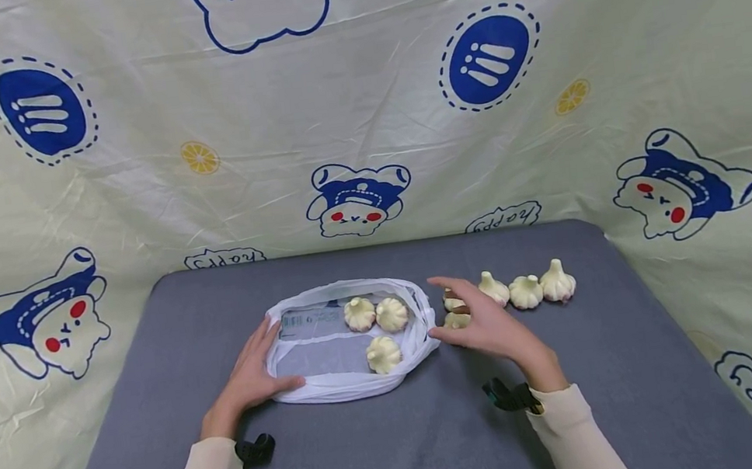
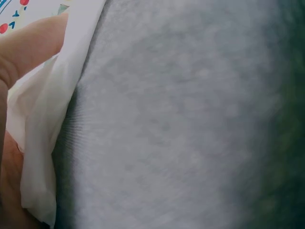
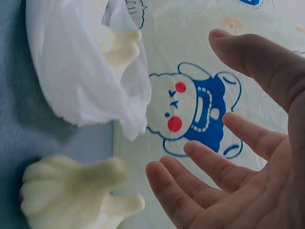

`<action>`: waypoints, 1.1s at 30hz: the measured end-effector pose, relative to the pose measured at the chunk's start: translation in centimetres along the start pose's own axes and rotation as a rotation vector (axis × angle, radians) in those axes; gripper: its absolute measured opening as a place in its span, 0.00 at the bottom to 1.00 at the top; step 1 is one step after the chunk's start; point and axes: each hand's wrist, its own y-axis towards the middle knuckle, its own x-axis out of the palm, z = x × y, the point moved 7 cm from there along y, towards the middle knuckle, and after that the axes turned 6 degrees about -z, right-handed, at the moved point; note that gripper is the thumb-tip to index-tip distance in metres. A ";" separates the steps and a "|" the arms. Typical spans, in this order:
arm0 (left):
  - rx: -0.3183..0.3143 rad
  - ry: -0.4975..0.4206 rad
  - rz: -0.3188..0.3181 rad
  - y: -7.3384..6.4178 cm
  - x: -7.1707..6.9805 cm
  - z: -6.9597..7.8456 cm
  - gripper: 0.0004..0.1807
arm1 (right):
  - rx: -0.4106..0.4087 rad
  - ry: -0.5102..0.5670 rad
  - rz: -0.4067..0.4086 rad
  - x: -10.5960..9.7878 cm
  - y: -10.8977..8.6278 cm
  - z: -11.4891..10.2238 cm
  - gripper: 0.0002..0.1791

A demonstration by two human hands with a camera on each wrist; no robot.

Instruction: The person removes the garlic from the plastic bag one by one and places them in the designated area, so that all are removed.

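A white plastic bag lies on the table with its mouth spread wide; three garlic bulbs are inside. My left hand holds the bag's left side, thumb over the rim and fingers along the outside. In the left wrist view the thumb presses against the white plastic. At the bag's right, my right hand is spread and holds nothing, its fingers partly covering two garlic bulbs. The right wrist view shows its fingers apart, above garlic.
To the right of the bag, more garlic bulbs stand in a row. The grey tabletop ends at a back edge, where a cream curtain printed with blue cartoon figures hangs.
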 end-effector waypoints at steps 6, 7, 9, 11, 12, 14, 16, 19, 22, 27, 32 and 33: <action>0.018 -0.017 -0.015 0.2 -0.1 0.1 0.64 | -0.044 0.003 -0.056 1.3 0.8 -1.7 0.44; 0.015 -0.019 -0.021 0.3 -0.1 0.0 0.64 | -0.058 0.001 -0.067 1.6 0.9 -2.0 0.44; 0.012 -0.020 -0.029 0.4 -0.1 0.0 0.64 | -0.080 0.016 -0.092 2.2 1.0 -2.5 0.44; 0.006 -0.019 -0.036 0.5 -0.1 -0.1 0.64 | -0.102 0.041 -0.122 3.0 1.2 -2.8 0.43; 0.004 -0.018 -0.039 0.5 -0.1 -0.1 0.64 | -0.108 0.049 -0.136 3.4 1.3 -2.9 0.43; 0.004 -0.014 -0.041 0.6 0.0 -0.1 0.64 | -0.122 0.062 -0.161 4.2 1.5 -3.0 0.42; 0.005 -0.013 -0.040 0.7 0.0 -0.1 0.64 | -0.124 0.071 -0.184 5.0 1.7 -3.0 0.42; 0.010 -0.017 -0.035 0.7 0.0 0.0 0.64 | -0.132 0.076 -0.206 5.9 1.8 -2.9 0.42; 0.009 -0.021 -0.028 0.7 -0.1 0.0 0.64 | -0.137 0.110 -0.229 6.6 1.9 -2.8 0.42; 0.008 -0.023 -0.015 0.6 0.0 0.0 0.64 | -0.138 0.159 -0.258 7.7 2.0 -2.2 0.42; 0.019 -0.035 -0.001 0.6 0.0 0.2 0.64 | -0.127 0.158 -0.258 8.3 2.1 -1.5 0.41; 0.023 -0.037 0.004 0.6 0.0 0.2 0.64 | -0.128 0.154 -0.257 8.4 2.1 -1.4 0.41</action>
